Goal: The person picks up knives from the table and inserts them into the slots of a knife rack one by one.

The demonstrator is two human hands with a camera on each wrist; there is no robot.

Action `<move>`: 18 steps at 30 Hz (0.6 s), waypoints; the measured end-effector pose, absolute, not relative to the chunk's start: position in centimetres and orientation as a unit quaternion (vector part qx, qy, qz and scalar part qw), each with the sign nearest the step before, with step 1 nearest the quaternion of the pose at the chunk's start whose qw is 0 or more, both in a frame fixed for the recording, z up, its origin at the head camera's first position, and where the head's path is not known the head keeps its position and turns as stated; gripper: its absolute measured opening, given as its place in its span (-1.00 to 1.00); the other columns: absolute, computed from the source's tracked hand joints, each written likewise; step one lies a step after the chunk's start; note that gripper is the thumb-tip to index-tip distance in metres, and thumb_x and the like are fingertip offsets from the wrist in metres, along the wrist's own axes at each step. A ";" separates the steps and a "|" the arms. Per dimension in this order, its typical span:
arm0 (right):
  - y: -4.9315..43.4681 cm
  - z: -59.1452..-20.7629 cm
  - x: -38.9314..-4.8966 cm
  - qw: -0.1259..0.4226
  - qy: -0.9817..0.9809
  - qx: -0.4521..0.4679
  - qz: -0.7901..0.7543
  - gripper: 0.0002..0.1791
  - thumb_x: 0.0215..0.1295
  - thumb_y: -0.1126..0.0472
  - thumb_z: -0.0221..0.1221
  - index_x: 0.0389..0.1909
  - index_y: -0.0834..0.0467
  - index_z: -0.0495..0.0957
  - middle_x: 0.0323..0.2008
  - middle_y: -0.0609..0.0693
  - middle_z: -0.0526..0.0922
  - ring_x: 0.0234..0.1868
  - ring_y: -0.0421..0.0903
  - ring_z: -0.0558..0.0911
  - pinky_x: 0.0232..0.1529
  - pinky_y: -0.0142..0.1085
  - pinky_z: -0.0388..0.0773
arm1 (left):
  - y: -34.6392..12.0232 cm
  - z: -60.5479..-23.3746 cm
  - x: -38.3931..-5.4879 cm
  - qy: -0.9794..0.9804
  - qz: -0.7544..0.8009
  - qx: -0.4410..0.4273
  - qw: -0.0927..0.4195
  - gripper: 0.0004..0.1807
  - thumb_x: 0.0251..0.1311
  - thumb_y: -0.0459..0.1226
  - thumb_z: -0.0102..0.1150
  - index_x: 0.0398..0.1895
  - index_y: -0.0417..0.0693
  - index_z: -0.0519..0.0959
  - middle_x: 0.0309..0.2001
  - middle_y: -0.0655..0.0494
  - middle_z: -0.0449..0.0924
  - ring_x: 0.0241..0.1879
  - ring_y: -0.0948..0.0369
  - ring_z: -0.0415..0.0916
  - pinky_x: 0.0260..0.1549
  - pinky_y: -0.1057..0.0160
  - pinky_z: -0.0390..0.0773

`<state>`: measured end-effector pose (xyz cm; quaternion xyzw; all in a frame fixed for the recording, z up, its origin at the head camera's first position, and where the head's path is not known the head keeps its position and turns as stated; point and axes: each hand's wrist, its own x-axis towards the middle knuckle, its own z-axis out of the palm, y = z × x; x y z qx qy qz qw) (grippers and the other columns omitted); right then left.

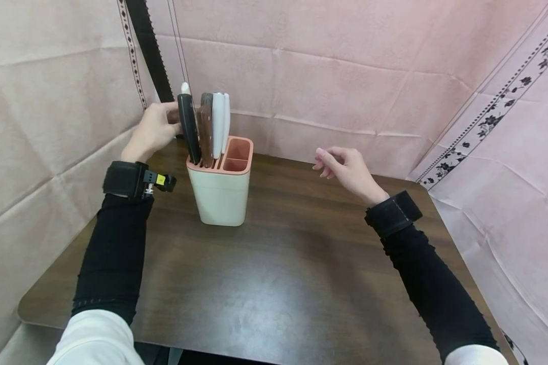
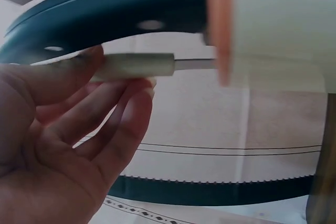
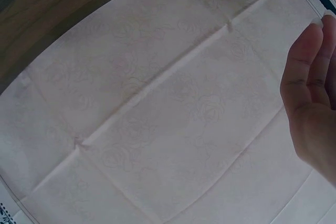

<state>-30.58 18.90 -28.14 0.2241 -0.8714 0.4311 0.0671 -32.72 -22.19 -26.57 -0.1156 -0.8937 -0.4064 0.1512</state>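
Observation:
A pale green knife block [image 1: 221,197] with a coral top stands upright on the table, several handles rising from its slots. At its far left side is my left hand [image 1: 151,131]. In the left wrist view, the thumb and fingers pinch a slim cream handle [image 2: 139,65] whose thin metal shank runs into the block; its kind is hidden. Beside it curves a black knife handle [image 1: 189,126]. Brown [image 1: 205,132] and white handles [image 1: 218,121] stand to the right. My right hand [image 1: 349,170] hovers over the table's right side, fingers loosely curled, holding nothing.
The dark wooden table [image 1: 274,284] has a rounded left corner. Pink patterned cloth [image 1: 319,91] hangs behind it and on both sides. Two coral compartments [image 1: 237,154] are at the block's right.

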 end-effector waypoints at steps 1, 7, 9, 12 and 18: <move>18.9 -28.2 -30.6 0.068 -0.872 0.224 0.430 -0.57 0.42 -0.09 0.03 -0.18 0.21 0.62 -0.40 -0.06 0.71 -0.48 -0.17 0.63 -0.33 -0.30 0.65 | -22.1 -26.8 -32.8 -0.897 -0.399 -0.118 0.150 -0.68 0.27 -0.46 0.03 0.08 -0.22 0.55 0.01 -0.26 0.63 -0.17 0.24 0.53 -0.09 0.29 0.43; 19.2 -28.4 -30.5 0.070 -0.874 0.225 0.426 -0.57 0.43 -0.09 0.03 -0.18 0.21 0.62 -0.40 -0.06 0.72 -0.48 -0.17 0.64 -0.32 -0.25 0.65 | -22.0 -27.5 -32.8 -0.908 -0.377 -0.115 0.141 -0.73 0.18 -0.55 0.02 -0.07 -0.31 0.58 -0.13 -0.30 0.65 -0.27 0.18 0.46 -0.19 0.27 0.30; 19.3 -28.4 -30.5 0.070 -0.874 0.225 0.426 -0.57 0.43 -0.09 0.03 -0.18 0.21 0.62 -0.40 -0.06 0.72 -0.49 -0.18 0.64 -0.32 -0.25 0.65 | -22.0 -27.5 -32.9 -0.909 -0.376 -0.116 0.134 -0.74 0.19 -0.54 0.03 -0.06 -0.31 0.57 -0.12 -0.30 0.65 -0.23 0.15 0.48 -0.17 0.26 0.31; 19.4 -28.6 -30.5 0.072 -0.874 0.226 0.425 -0.58 0.43 -0.08 0.03 -0.18 0.20 0.63 -0.41 -0.06 0.73 -0.49 -0.17 0.64 -0.32 -0.22 0.66 | -22.0 -27.4 -32.9 -0.912 -0.374 -0.119 0.121 -0.73 0.20 -0.53 0.01 -0.05 -0.32 0.55 -0.10 -0.33 0.63 -0.18 0.06 0.49 -0.16 0.20 0.32; 19.7 -29.0 -30.4 0.064 -0.876 0.221 0.424 -0.59 0.42 -0.07 0.05 -0.16 0.20 0.64 -0.42 -0.09 0.72 -0.48 -0.17 0.64 -0.30 -0.22 0.65 | -22.2 -27.6 -32.7 -0.908 -0.388 -0.130 0.088 -0.66 0.24 -0.52 0.02 0.08 -0.32 0.50 0.04 -0.35 0.57 0.05 -0.10 0.50 0.12 -0.04 0.39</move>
